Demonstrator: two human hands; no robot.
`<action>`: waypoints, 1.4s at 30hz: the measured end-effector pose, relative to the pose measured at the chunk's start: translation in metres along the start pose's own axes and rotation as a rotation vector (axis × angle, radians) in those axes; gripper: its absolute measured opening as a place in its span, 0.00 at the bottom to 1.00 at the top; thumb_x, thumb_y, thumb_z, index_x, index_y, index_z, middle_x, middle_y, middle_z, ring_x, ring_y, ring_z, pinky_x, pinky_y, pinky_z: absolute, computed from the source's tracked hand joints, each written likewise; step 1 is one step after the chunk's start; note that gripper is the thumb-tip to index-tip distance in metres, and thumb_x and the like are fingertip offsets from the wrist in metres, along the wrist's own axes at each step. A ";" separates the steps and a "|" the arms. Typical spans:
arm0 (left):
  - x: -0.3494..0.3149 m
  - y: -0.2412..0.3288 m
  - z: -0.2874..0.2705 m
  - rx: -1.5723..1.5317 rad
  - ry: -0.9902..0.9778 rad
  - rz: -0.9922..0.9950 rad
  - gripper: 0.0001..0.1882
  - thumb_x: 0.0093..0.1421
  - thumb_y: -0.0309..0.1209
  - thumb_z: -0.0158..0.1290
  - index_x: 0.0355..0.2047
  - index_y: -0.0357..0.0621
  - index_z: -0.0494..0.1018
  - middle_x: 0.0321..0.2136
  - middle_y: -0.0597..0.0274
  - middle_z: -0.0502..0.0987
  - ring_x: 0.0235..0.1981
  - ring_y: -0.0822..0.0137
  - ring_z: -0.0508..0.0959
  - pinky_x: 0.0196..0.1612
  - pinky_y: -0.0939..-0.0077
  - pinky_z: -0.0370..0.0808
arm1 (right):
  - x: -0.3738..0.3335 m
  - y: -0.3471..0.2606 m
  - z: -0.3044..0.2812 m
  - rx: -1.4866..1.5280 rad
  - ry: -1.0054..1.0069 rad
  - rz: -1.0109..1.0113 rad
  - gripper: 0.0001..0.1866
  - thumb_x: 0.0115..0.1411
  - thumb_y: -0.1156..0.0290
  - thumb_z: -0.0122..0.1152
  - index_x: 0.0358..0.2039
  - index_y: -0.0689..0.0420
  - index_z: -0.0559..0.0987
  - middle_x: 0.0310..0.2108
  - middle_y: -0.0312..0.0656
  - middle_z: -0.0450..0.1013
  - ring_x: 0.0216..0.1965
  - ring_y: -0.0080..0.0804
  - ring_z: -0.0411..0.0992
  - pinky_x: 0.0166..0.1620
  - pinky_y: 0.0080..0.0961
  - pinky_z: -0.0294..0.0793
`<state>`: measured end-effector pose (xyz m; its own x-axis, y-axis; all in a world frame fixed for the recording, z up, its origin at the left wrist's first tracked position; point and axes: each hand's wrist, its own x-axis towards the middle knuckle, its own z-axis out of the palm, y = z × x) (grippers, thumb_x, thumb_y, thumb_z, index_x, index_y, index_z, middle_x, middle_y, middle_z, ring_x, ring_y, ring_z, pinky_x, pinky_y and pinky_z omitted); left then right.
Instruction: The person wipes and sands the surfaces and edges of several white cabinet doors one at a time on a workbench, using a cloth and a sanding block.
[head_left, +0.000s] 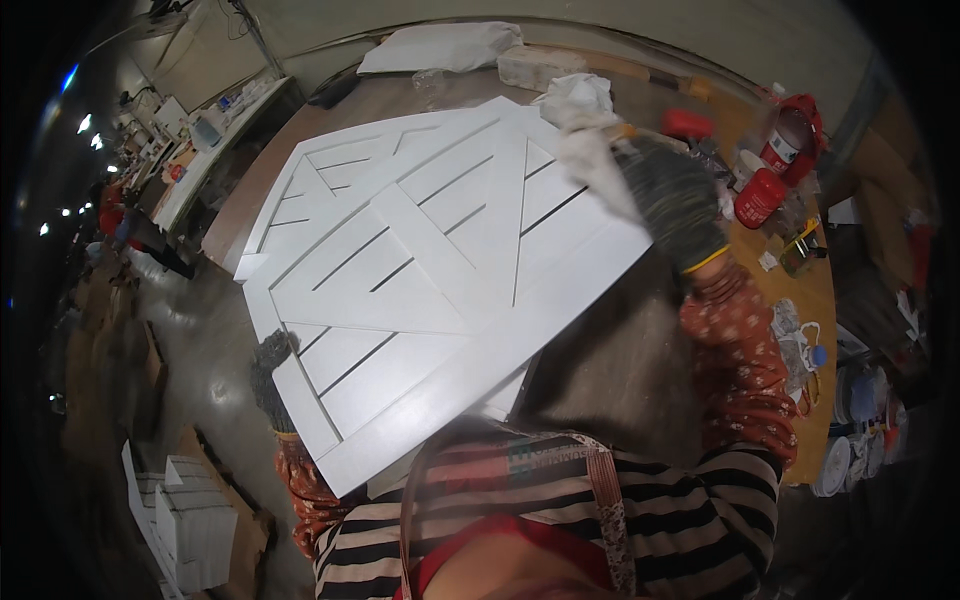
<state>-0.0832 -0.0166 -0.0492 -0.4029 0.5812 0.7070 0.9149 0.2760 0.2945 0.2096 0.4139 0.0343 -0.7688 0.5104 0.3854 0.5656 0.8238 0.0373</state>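
Note:
A white door-like panel (pixel 430 290) with slatted, grooved sections and crossing bars lies tilted across the work table in front of me. My left hand (pixel 270 375), in a dark grey knit glove, grips the panel's left edge; its fingertips curl over the frame. My right hand (pixel 672 190), in a dark glove with a yellow cuff and smeared by motion, holds a white cloth (pixel 598 170) at the panel's far right corner. Beneath and beyond it lies a second white panel (pixel 340 150) of similar pattern, partly covered.
On the right stand red jars (pixel 762 196) among small items on a yellowish tabletop (pixel 815 330). A white wrapped package (pixel 440 48) and a pale block (pixel 542 68) lie at the far edge. White boards (pixel 195 530) are stacked at the lower left.

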 end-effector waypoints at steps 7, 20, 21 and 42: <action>-0.009 0.016 0.011 -0.568 0.160 -0.326 0.16 0.66 0.30 0.44 0.48 0.32 0.72 0.47 0.51 0.76 0.51 0.58 0.73 0.54 0.65 0.70 | -0.034 0.057 0.008 -0.073 0.393 -0.134 0.15 0.61 0.70 0.49 0.48 0.54 0.76 0.35 0.43 0.73 0.37 0.41 0.72 0.40 0.39 0.70; 0.048 -0.058 -0.027 -0.679 -0.072 -0.556 0.14 0.63 0.27 0.49 0.48 0.35 0.69 0.38 0.60 0.74 0.36 0.69 0.74 0.40 0.75 0.73 | -0.090 -0.025 -0.004 1.704 0.170 0.386 0.14 0.63 0.71 0.54 0.46 0.64 0.75 0.41 0.42 0.75 0.43 0.27 0.72 0.48 0.24 0.70; 0.069 -0.065 -0.029 -0.614 -0.086 -0.548 0.14 0.62 0.27 0.50 0.48 0.36 0.69 0.38 0.61 0.74 0.35 0.70 0.74 0.39 0.76 0.73 | -0.092 -0.037 -0.007 1.631 0.196 0.378 0.15 0.62 0.70 0.56 0.46 0.64 0.75 0.40 0.41 0.75 0.41 0.25 0.71 0.46 0.23 0.70; 0.110 0.121 0.045 -0.237 -0.284 0.394 0.17 0.57 0.31 0.53 0.46 0.36 0.74 0.39 0.49 0.77 0.41 0.54 0.76 0.44 0.62 0.74 | -0.051 -0.080 -0.041 0.366 0.493 -0.480 0.11 0.57 0.60 0.62 0.36 0.51 0.81 0.31 0.38 0.76 0.31 0.32 0.73 0.33 0.33 0.71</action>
<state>-0.0175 0.1151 0.0353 0.0109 0.7990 0.6013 0.9651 -0.1657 0.2026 0.2160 0.3113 0.0498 -0.6346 -0.0209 0.7725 0.0035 0.9995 0.0299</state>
